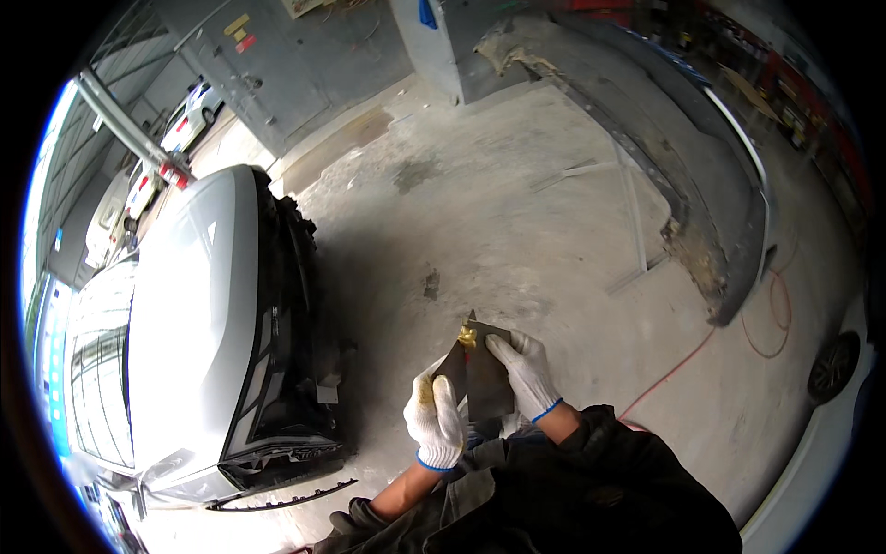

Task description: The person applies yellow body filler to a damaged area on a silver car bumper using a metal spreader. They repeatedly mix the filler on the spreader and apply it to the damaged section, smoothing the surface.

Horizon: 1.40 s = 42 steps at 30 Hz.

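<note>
My left hand (435,420), in a white knit glove with a blue cuff, grips a dark flat scraper (453,365) at the lower centre of the head view. My right hand (522,374), gloved alike, holds a wider dark flat plate (488,388), its thumb on the upper face. The two pieces meet at their upper ends, where a lump of yellow paste (467,336) sits with a small red spot below it.
A silver car (197,305) with its end trim removed stands at left. At upper right a grey bumper (664,148) rests raised on a metal stand (637,245). A red hose (664,377) crosses the concrete floor. A grey wall (305,65) is behind; a wheel (832,367) shows far right.
</note>
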{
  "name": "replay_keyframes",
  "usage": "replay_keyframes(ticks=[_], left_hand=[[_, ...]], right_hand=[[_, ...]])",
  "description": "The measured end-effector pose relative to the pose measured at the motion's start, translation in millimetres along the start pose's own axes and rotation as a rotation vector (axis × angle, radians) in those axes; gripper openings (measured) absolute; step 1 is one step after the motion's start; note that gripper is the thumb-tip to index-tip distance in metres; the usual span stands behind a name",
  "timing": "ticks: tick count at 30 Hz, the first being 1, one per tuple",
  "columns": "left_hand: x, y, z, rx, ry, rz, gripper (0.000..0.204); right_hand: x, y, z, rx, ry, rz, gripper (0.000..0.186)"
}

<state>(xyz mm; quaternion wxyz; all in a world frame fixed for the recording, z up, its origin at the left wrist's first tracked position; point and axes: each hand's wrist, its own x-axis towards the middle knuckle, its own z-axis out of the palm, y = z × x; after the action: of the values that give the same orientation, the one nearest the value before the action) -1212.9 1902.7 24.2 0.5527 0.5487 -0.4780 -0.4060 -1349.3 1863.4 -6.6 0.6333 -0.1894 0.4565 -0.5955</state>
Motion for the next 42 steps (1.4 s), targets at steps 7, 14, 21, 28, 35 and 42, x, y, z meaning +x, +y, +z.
replay_keyframes(ticks=[7,14,21,28,35,42], left_hand=[[135,-7,38,0.403,0.012,0.164,0.018],[342,-25,40,0.228,-0.146,-0.029,0.023],[533,-18,59,0.117,-0.037,-0.001,0.026],[705,-55,92,0.071,0.243,0.056,0.024],[875,-62,132,-0.113,0.566,0.026,0.019],[998,-81,139,-0.065,0.727,0.020,0.015]], right_hand=[[159,-9,31,-0.091,0.030,-0.099,0.018],[314,-147,90,-0.282,-0.436,-0.350,0.015],[475,-195,140,-0.761,-0.749,-0.338,0.020],[651,-224,238,-1.263,-0.479,-1.306,0.019],[811,-226,316,-1.230,-0.792,-1.494,0.037],[951,-230,403,-1.100,-0.948,-1.464,0.034]])
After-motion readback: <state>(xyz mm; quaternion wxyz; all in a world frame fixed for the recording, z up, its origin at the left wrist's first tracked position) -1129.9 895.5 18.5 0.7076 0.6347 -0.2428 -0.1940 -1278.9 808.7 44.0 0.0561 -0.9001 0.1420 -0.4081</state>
